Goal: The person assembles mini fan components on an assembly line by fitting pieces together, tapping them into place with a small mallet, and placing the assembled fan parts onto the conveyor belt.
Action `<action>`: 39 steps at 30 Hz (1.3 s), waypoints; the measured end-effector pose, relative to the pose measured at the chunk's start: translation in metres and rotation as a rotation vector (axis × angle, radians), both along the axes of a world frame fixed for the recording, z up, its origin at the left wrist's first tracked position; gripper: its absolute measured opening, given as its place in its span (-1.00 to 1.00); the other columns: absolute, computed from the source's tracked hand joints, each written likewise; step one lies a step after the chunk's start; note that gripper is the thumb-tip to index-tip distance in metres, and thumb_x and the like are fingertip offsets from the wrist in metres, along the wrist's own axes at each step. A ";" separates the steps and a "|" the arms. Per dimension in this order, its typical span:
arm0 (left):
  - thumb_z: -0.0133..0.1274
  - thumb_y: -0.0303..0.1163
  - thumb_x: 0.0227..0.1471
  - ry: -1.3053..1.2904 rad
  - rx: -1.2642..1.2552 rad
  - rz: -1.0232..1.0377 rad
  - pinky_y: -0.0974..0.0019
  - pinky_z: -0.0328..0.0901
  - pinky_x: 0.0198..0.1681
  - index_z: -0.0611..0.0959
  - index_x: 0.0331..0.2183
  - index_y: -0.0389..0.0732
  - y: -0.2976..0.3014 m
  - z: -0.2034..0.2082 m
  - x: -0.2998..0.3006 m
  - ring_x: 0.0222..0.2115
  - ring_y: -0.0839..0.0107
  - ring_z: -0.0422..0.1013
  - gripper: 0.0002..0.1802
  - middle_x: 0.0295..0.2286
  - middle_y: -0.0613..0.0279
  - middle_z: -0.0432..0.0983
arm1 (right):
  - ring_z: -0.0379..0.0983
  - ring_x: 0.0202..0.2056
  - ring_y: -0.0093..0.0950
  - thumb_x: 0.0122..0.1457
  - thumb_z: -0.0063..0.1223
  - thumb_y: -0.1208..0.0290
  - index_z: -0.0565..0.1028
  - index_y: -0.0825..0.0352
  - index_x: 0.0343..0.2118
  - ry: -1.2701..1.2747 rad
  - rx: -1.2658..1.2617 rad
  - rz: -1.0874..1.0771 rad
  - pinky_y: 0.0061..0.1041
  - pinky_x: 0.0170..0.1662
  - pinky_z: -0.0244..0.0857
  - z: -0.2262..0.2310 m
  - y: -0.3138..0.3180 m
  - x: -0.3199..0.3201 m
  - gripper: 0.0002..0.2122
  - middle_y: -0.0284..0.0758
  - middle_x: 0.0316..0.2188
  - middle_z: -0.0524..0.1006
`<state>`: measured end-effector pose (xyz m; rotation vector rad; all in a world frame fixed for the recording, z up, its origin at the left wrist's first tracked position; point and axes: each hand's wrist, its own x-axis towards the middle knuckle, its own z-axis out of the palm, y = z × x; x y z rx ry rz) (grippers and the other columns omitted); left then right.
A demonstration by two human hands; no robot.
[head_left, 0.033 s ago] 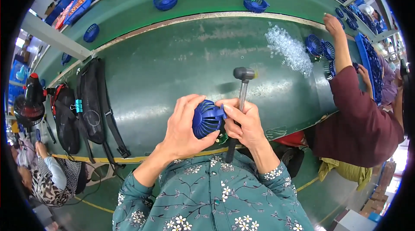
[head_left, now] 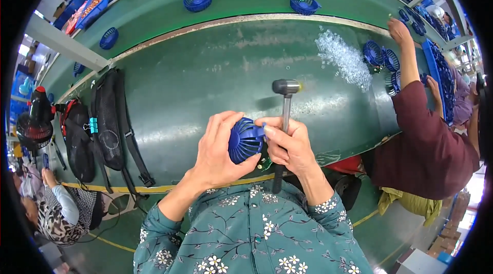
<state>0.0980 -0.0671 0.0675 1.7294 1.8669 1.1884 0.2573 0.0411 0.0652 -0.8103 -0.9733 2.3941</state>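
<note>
My left hand [head_left: 218,143] is wrapped round a blue plastic slatted fan housing [head_left: 245,141], above the near edge of the green bench. At the housing's right side, the thumb and forefinger of my right hand [head_left: 294,145] pinch near its small tab. That same hand also holds a mallet [head_left: 286,87]. Its dark head points away from me, its metal shaft passes through my fingers, and the black grip hangs toward my shirt. A small green part shows below the housing, partly hidden by my fingers.
Clear small plastic pieces [head_left: 343,58] lie heaped at the right of the bench. A black backpack [head_left: 109,125] and a small fan [head_left: 36,122] are at the left. Blue housings [head_left: 198,0] rest on the green belt [head_left: 231,4] beyond. A co-worker's arm [head_left: 406,58] reaches in at right.
The mallet's head has tipped slightly left and its grip slightly right. Housings on the belt have shifted a little to the right. The co-worker's raised hand has moved slightly.
</note>
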 end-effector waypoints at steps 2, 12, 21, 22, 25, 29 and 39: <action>0.36 -0.31 -0.35 0.005 -0.034 0.038 0.05 0.32 -0.09 0.36 0.01 -0.33 0.001 0.000 0.000 -0.11 -0.02 0.33 -0.15 -0.10 -0.08 0.33 | 0.08 -0.76 -0.81 0.17 0.14 0.52 0.51 0.48 -0.08 -0.153 0.075 0.022 -0.70 -0.73 -0.12 0.007 0.000 0.000 -0.73 -0.49 -0.60 0.42; 0.38 -0.28 -0.37 0.162 0.068 0.076 0.03 0.33 -0.10 0.35 0.04 -0.32 -0.001 0.006 0.000 -0.10 -0.05 0.33 -0.11 -0.06 -0.09 0.32 | 0.10 -0.78 -0.80 0.17 0.14 0.55 0.55 0.48 -0.16 -0.075 -0.046 -0.027 -0.70 -0.75 -0.08 0.011 0.001 -0.001 -0.81 -0.45 -0.63 0.44; 0.30 -0.33 -0.08 -0.581 -0.548 -0.046 0.43 0.31 -0.31 0.54 -0.18 -0.31 0.015 0.030 -0.050 -0.34 0.51 0.37 -0.57 -0.37 0.23 0.49 | 0.09 -0.81 -0.78 0.21 0.11 0.49 0.53 0.50 -0.16 -0.268 0.222 -0.145 -0.67 -0.77 -0.08 0.008 0.009 -0.011 -0.80 -0.47 -0.69 0.38; 0.29 -0.34 -0.09 -0.437 -0.536 -0.032 0.39 0.32 -0.32 0.56 -0.22 -0.29 0.021 0.041 -0.058 -0.36 0.48 0.39 -0.62 -0.37 0.21 0.49 | 0.10 -0.80 -0.78 0.22 0.11 0.48 0.53 0.50 -0.15 -0.336 0.280 -0.192 -0.67 -0.77 -0.07 0.011 0.011 -0.011 -0.79 -0.47 -0.69 0.39; 0.19 -0.35 -0.14 0.165 -0.237 0.019 0.17 0.35 -0.25 0.58 -0.30 -0.26 0.044 0.047 -0.097 -0.35 0.12 0.44 -0.70 -0.39 0.06 0.45 | 0.15 -0.74 -0.79 0.21 0.13 0.46 0.55 0.43 -0.15 -0.378 0.375 -0.240 -0.70 -0.71 -0.02 0.016 0.014 -0.006 -0.80 -0.56 -0.69 0.31; 0.17 -0.43 -0.08 0.673 0.020 0.365 0.16 0.30 -0.11 0.50 -0.16 -0.26 0.110 0.047 -0.167 -0.16 0.05 0.38 -0.62 -0.23 0.02 0.42 | 0.16 -0.77 -0.78 0.24 0.00 0.57 0.51 0.54 -0.28 -0.278 0.843 -0.443 -0.70 -0.74 -0.02 0.011 0.010 0.010 -0.88 -0.23 -0.46 0.56; 0.04 -0.43 -0.04 0.886 -0.029 0.218 -0.01 0.20 0.09 0.41 0.06 -0.24 0.243 -0.035 -0.217 0.08 0.06 0.25 -0.44 0.12 0.03 0.27 | 0.27 -0.75 -0.65 0.26 -0.10 0.58 0.55 0.55 -0.28 -0.123 0.899 -0.415 -0.64 -0.66 0.11 0.017 0.006 0.012 -0.82 -0.39 -0.79 0.36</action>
